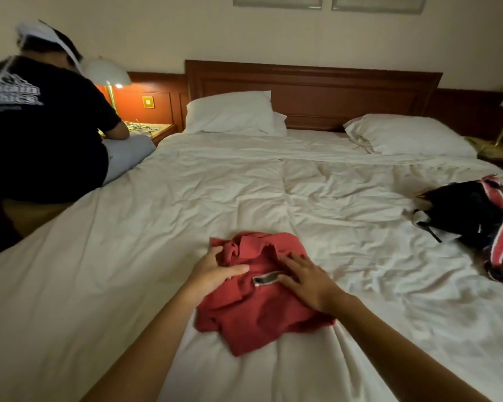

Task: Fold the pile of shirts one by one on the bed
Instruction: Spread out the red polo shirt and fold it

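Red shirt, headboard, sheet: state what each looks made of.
Red shirt: soft knit, likely cotton; matte, limp, rumpled. Headboard: dark wood or veneer; slight sheen, moulded panel. Sheet: thin woven cloth, perhaps cotton; matte, finely creased.

Matt red cloth shirt [262,303] on creased white cotton sheet [128,271].

A red polo shirt [259,309] lies rumpled and partly folded on the near middle of the white bed [186,198], its collar toward the headboard. 1 crumpled pile of black and red-striped shirts [488,224] sits well apart at the bed's right edge.
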`<state>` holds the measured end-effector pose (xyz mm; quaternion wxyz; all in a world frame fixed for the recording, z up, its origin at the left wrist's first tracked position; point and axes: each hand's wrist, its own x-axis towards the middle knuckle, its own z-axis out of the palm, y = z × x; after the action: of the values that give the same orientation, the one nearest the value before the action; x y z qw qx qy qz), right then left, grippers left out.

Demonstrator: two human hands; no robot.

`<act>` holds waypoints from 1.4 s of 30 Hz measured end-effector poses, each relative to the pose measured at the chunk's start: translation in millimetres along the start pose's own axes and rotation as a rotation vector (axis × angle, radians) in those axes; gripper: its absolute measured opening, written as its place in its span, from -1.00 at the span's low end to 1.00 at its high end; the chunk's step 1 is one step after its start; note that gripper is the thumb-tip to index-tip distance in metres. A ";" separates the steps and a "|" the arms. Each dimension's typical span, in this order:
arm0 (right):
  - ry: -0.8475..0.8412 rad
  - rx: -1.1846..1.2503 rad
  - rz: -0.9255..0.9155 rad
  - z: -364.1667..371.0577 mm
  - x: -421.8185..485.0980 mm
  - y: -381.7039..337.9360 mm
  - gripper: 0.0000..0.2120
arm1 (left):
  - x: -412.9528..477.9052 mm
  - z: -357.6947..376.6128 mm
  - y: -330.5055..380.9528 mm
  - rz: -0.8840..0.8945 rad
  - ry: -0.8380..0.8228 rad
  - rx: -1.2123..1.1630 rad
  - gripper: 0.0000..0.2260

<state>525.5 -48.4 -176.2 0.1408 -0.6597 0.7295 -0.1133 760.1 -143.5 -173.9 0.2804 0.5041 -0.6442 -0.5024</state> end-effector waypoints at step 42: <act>-0.099 0.402 0.125 -61.8 79.3 41.0 -0.69 | 38.2 -47.1 25.8 -0.153 -0.165 0.128 -0.70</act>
<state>458.3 -124.2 -137.2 0.3120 -0.5768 0.7238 -0.2148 778.7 -196.6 -139.5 0.1547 0.5257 -0.6553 -0.5199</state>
